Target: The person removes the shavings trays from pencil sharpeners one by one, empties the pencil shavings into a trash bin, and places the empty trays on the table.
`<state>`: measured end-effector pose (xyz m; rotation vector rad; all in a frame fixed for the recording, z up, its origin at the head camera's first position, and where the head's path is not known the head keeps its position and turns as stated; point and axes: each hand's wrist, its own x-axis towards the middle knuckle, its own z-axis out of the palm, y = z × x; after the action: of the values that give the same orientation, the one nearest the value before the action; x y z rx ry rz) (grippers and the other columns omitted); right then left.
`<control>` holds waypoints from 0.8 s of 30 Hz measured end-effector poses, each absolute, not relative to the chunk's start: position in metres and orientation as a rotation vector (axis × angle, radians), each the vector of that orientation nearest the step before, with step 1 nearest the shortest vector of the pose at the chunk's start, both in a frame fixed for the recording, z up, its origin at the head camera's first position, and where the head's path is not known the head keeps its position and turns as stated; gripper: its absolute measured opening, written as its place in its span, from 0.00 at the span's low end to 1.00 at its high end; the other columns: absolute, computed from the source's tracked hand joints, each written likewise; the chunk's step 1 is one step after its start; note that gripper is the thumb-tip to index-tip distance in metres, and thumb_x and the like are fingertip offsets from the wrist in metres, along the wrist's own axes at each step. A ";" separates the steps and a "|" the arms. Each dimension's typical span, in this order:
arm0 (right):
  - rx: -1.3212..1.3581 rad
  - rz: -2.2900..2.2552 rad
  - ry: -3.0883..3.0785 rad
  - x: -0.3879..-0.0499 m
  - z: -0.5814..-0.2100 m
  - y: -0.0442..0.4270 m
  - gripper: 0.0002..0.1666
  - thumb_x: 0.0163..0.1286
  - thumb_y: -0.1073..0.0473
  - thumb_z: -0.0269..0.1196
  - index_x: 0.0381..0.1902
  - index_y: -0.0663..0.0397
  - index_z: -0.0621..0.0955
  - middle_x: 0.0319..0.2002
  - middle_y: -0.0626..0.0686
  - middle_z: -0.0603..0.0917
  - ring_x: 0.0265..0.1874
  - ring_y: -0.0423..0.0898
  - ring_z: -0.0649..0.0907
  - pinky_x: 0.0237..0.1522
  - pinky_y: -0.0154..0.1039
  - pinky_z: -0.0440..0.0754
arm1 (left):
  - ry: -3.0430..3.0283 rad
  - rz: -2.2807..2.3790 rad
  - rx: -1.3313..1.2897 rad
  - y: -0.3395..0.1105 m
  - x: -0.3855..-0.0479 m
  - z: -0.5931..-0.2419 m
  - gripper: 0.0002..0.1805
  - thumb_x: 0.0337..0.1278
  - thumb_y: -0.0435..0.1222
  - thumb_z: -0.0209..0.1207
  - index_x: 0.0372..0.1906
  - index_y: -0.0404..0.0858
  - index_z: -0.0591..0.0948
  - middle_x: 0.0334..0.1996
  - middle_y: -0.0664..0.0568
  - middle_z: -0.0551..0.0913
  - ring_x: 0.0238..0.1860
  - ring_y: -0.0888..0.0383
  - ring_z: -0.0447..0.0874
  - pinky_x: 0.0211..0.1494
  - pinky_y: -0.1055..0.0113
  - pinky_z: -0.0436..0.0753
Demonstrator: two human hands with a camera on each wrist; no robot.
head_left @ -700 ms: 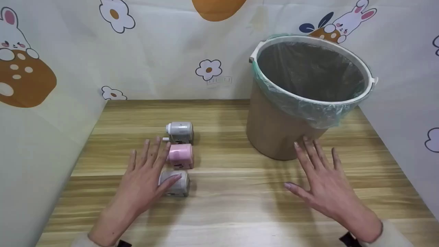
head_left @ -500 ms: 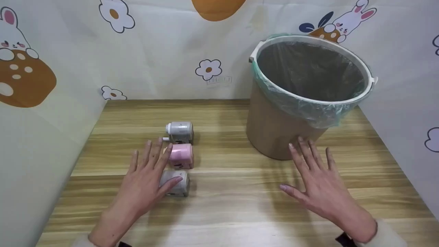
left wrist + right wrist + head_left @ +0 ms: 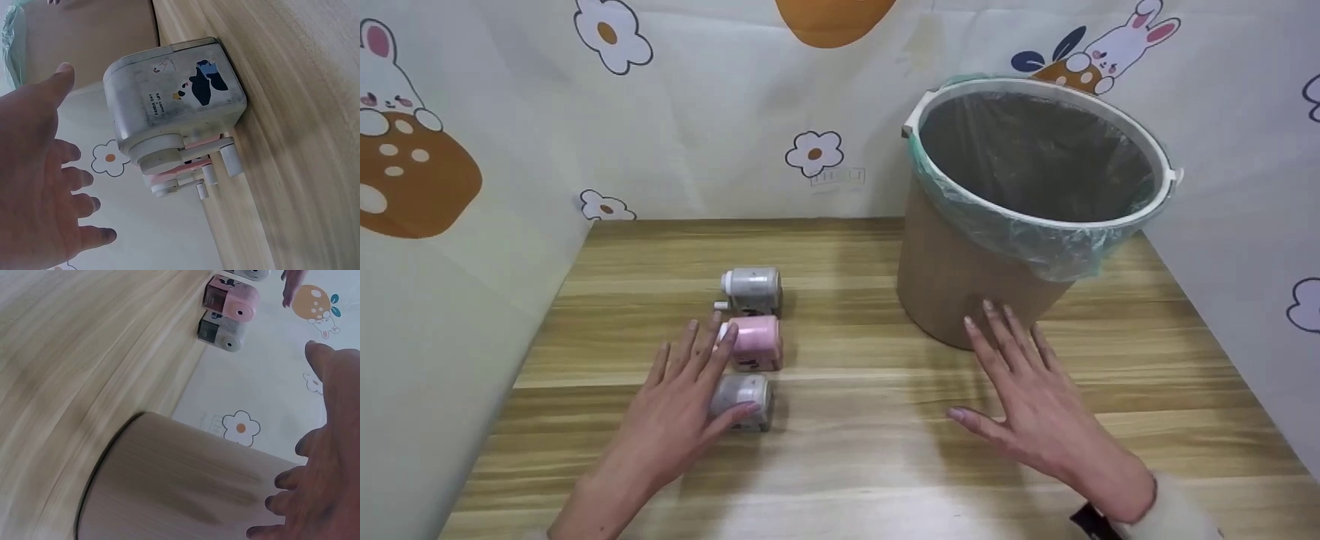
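Three small crank-handled devices lie in a column on the table: a grey one at the back, a pink one in the middle, a silver one in front. My left hand is spread over their left side, its thumb across the silver one in the head view; the left wrist view shows a gap between hand and silver device. My right hand, fingers spread and holding nothing, hovers in front of a brown bin. Whether it touches the bin cannot be told.
The bin stands at the back right, its white rim lined with a green translucent bag. A patterned cloth rises behind and beside the wood-grain table.
My right hand has moved left, its fingers a little closer together. My left hand has shifted slightly down and right. The devices and bin have stayed put.
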<state>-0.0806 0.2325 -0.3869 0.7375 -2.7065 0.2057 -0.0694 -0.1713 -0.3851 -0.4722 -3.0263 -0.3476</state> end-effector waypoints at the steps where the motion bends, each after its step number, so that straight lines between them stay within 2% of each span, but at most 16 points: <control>1: 0.749 0.209 -2.701 -0.081 -0.388 0.231 0.58 0.65 0.27 0.57 0.81 0.49 0.51 0.81 0.59 0.53 0.79 0.60 0.56 0.77 0.61 0.57 | -3.029 -0.345 -0.471 -0.172 -0.069 -0.386 0.49 0.65 0.61 0.54 0.80 0.39 0.52 0.81 0.42 0.46 0.81 0.38 0.44 0.81 0.38 0.49; 8: 0.816 0.227 -2.650 -0.087 -0.392 0.224 0.58 0.66 0.25 0.57 0.81 0.51 0.52 0.81 0.59 0.53 0.78 0.62 0.58 0.77 0.55 0.58 | -3.015 -0.410 -0.474 -0.173 -0.069 -0.388 0.52 0.61 0.63 0.57 0.80 0.39 0.52 0.80 0.41 0.49 0.80 0.38 0.49 0.81 0.37 0.52; 11: 0.849 0.252 -2.623 -0.088 -0.393 0.222 0.58 0.66 0.26 0.57 0.80 0.52 0.53 0.80 0.60 0.55 0.78 0.61 0.59 0.77 0.52 0.59 | -3.026 -0.414 -0.484 -0.173 -0.069 -0.389 0.53 0.60 0.63 0.57 0.80 0.39 0.51 0.80 0.41 0.48 0.80 0.39 0.49 0.81 0.39 0.52; 17: 0.917 0.276 -2.579 -0.091 -0.395 0.217 0.58 0.66 0.25 0.56 0.79 0.56 0.55 0.79 0.62 0.58 0.76 0.62 0.63 0.73 0.56 0.65 | -2.997 -0.432 -0.540 -0.175 -0.069 -0.392 0.51 0.60 0.61 0.59 0.79 0.37 0.55 0.80 0.42 0.52 0.79 0.40 0.52 0.79 0.38 0.57; 24: 0.951 0.294 -2.615 -0.093 -0.397 0.207 0.61 0.63 0.23 0.57 0.80 0.56 0.54 0.78 0.62 0.59 0.76 0.60 0.63 0.74 0.52 0.62 | -2.944 -0.540 -0.588 -0.179 -0.069 -0.398 0.49 0.58 0.59 0.63 0.77 0.38 0.60 0.78 0.44 0.59 0.78 0.41 0.56 0.77 0.38 0.62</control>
<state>-0.0931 0.2067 -0.3969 0.9514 -2.6152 0.2941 -0.0686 -0.1786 -0.3982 -0.5881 -2.9436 -0.5402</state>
